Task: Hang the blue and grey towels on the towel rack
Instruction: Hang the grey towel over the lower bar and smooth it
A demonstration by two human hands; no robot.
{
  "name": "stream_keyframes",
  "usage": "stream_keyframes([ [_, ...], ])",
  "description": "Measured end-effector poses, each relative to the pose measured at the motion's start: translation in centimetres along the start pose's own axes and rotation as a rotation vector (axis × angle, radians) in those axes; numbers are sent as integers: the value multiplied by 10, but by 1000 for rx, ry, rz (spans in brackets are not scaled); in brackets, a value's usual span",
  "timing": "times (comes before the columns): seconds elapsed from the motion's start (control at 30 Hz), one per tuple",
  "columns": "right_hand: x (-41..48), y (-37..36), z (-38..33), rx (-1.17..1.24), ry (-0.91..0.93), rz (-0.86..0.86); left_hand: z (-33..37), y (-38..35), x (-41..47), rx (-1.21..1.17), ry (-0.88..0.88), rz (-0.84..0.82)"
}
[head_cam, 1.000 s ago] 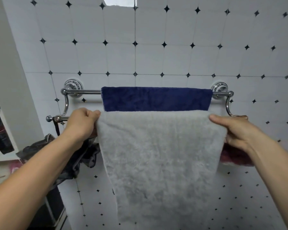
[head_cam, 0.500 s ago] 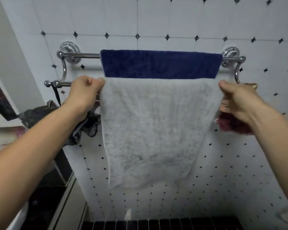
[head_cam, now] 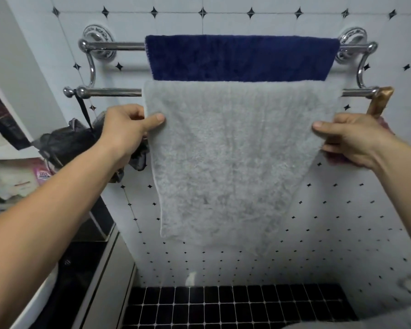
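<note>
A chrome two-bar towel rack (head_cam: 114,46) is fixed to the tiled wall. The blue towel (head_cam: 240,59) hangs over its upper back bar. The grey towel (head_cam: 233,150) is draped over the lower front bar and hangs down in front. My left hand (head_cam: 128,131) pinches the grey towel's left edge a little below the bar. My right hand (head_cam: 351,141) pinches its right edge at about the same height.
A dark grey cloth (head_cam: 64,141) hangs by a black strap from the lower bar's left end. A brown handle (head_cam: 377,100) hangs at the bar's right end, with something dark red behind my right hand. Black floor tiles (head_cam: 235,305) lie below; a cluttered shelf (head_cam: 14,172) is on the left.
The grey towel now lies over the front bar. Both hands have slid down from its top corners to grip its side edges lower. The view has tilted downwards.
</note>
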State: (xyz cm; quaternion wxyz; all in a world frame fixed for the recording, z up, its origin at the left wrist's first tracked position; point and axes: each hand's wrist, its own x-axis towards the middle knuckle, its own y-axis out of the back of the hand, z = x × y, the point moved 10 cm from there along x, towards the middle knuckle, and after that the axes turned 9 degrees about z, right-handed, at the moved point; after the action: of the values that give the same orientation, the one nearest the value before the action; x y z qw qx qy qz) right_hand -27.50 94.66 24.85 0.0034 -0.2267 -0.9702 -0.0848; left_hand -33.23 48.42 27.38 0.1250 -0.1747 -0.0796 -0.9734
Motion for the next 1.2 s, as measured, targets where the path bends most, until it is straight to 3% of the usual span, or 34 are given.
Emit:
stream_keyframes([
  [0.27, -2, 16, -22, 98, 101, 194, -7, 2, 2, 69, -36, 8],
  [0.4, -5, 11, -18, 13, 94, 174, -12, -3, -3, 148, -19, 9],
  [0.5, -6, 16, -20, 49, 97, 181, 2, -3, -4, 14, -2, -5],
  [0.6, -3, 28, -42, 116, 154, 275, 22, 5, 4, -209, 42, 88],
  [0.83, 4, 40, -80, -27, 328, 439, 8, 12, 3, -289, 171, 219],
  [1.0, 5, 48, -76, -232, 322, 536, 16, 19, 6, -187, 64, 228],
  [1.1, -1, 46, -53, -216, 311, 521, 24, 25, 6, -99, -17, 211],
  [1.2, -2, 26, -8, -141, 234, 392, 2, 18, 1, -77, 57, 157],
])
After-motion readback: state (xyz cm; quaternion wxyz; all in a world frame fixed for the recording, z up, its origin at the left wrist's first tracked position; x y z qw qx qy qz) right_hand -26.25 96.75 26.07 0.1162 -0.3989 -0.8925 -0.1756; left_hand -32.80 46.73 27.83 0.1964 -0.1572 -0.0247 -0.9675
